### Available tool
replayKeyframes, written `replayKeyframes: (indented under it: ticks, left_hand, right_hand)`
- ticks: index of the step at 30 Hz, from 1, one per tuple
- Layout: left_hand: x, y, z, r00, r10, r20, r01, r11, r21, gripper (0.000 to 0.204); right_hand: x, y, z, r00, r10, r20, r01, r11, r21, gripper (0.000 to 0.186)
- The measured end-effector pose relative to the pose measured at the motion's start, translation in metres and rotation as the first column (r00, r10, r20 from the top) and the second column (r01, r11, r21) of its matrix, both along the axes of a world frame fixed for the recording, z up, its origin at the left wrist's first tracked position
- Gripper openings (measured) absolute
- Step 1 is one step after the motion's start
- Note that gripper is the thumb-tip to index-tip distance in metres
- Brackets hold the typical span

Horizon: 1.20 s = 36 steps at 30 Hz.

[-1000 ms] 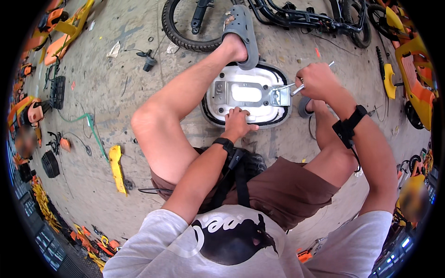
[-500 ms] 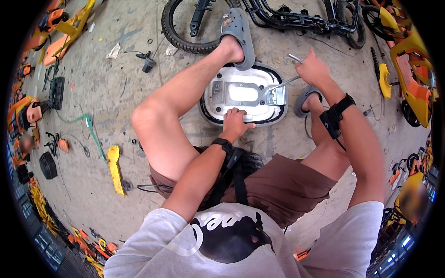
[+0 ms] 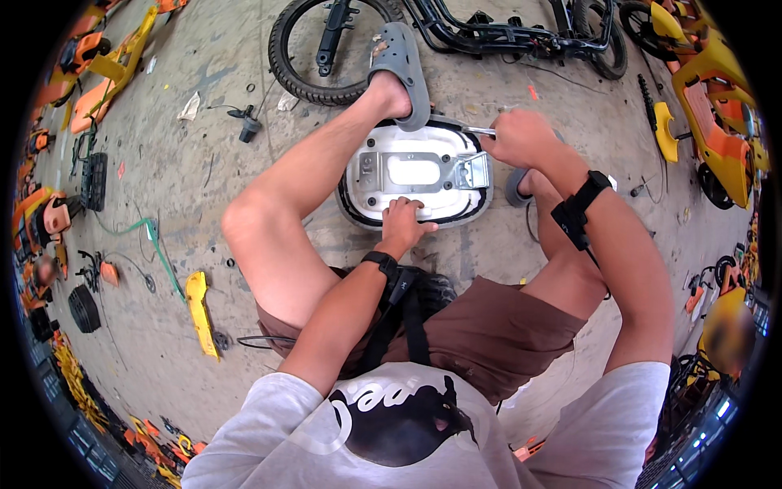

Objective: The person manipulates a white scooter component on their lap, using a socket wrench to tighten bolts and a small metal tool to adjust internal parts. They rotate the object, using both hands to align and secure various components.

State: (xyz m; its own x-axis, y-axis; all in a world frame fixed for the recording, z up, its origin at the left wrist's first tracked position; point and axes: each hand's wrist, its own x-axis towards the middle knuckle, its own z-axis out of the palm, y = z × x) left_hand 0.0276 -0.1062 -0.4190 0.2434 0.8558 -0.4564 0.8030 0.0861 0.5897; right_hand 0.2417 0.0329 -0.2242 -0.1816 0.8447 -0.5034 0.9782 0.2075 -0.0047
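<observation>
An upturned scooter seat lies on the floor between my legs, showing a white plastic underside, a dark rim and a silver plate. At its right end stands a metal hinge bracket. My left hand grips the seat's near rim, fingers over the white base and thumb spread along the edge. Above the seat's far right corner, my right hand is closed round a silver T-handle wrench. One end of its bar sticks out left of the fist; the rest is mostly hidden by the hand.
My grey clog overlaps the seat's far edge. Beyond it lie a wheel and a black scooter frame. A yellow panel and a green strap lie left; yellow-orange scooter bodies stand right.
My right hand has moved down and left, closer to the seat. The wrench's shaft, which reached the bracket before, no longer shows there. My left hand stays on the near rim.
</observation>
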Motion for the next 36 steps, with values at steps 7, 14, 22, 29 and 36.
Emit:
replayKeyframes:
  ticks: [7, 14, 22, 29, 36]
  left_hand:
    - [0.003, 0.001, 0.008, 0.999, -0.023, 0.025, 0.023, 1.000, 0.001, 0.054]
    - [0.003, 0.006, 0.011, 0.999, -0.032, 0.013, 0.033, 0.995, -0.091, 0.054]
    - [0.006, 0.000, 0.008, 1.000, -0.005, -0.008, 0.005, 1.000, -0.013, 0.053]
    - [0.010, 0.000, 0.029, 0.989, -0.026, -0.146, 0.038, 0.996, 0.080, 0.049]
    - [0.007, -0.001, 0.023, 0.994, -0.092, 0.057, 0.091, 0.996, 0.013, 0.038]
  right_hand:
    - [0.002, 0.021, -0.018, 0.926, -0.378, -0.005, 0.378, 0.926, -0.019, 0.041]
    - [0.012, 0.035, -0.029, 0.940, -0.328, 0.088, 0.334, 0.941, -0.054, 0.043]
    - [-0.004, 0.031, -0.006, 0.864, -0.502, -0.027, 0.500, 0.863, -0.069, 0.045]
    - [-0.003, 0.009, 0.001, 0.789, -0.477, -0.386, 0.453, 0.877, -0.157, 0.045]
    - [-0.001, -0.017, -0.007, 0.932, -0.109, -0.345, 0.085, 0.993, -0.084, 0.035]
